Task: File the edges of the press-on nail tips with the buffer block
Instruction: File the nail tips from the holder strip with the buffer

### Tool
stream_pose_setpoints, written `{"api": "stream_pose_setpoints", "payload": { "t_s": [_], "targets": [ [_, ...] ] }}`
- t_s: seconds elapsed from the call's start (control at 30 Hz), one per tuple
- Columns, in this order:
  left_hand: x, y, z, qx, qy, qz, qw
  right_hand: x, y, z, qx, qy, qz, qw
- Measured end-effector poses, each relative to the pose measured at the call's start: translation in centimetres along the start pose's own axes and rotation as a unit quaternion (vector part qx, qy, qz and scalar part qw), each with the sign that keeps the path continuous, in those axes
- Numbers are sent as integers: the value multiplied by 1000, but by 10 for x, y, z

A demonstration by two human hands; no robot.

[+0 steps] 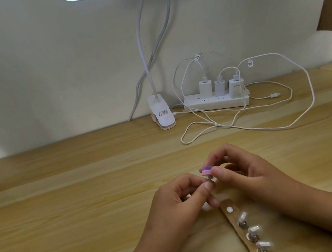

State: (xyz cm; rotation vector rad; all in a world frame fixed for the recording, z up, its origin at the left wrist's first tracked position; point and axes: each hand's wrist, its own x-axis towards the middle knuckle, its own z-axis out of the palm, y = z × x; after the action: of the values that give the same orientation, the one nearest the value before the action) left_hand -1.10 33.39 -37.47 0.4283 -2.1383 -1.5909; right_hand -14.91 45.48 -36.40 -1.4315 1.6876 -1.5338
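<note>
The filing step is going on right now. The right hand [240, 170] pinches the little buffer block [207, 170] between thumb and fingers, closed tight on it. The left hand [178, 203] pinches one press-on nail tip [209, 182] with its thumb and a finger. The block sits right on top of that tip, so they look to be touching. Both are held just above the far end of the brown strip [234, 217], which lies on the wooden table [84, 194].

Next, I think the block has to rub softly along the tip's edge, with small strokes. The left hand must hold the tip firm so it does not pop out.

The block is small, with a purple top and a pink layer under it. The held tip is tiny and mostly hidden by fingers. More nail tips [254, 229], pale and shiny, sit in a row along the strip.
</note>
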Motion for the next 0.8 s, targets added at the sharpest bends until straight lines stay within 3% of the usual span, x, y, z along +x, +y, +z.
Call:
{"api": "stream_pose_setpoints", "payload": {
  "t_s": [0.17, 0.27, 0.8],
  "targets": [
    [0, 0, -2, 7, 3, -2, 1000, -1, -2, 0, -14, 14, -28, 999],
    [-1, -1, -1, 8, -2, 5, 1000, 0, 1, 1, 19, 7, 7, 1000],
    [0, -4, -3, -3, 0, 17, 1000, 2, 3, 0, 18, 12, 15, 1000]
  ]
}}
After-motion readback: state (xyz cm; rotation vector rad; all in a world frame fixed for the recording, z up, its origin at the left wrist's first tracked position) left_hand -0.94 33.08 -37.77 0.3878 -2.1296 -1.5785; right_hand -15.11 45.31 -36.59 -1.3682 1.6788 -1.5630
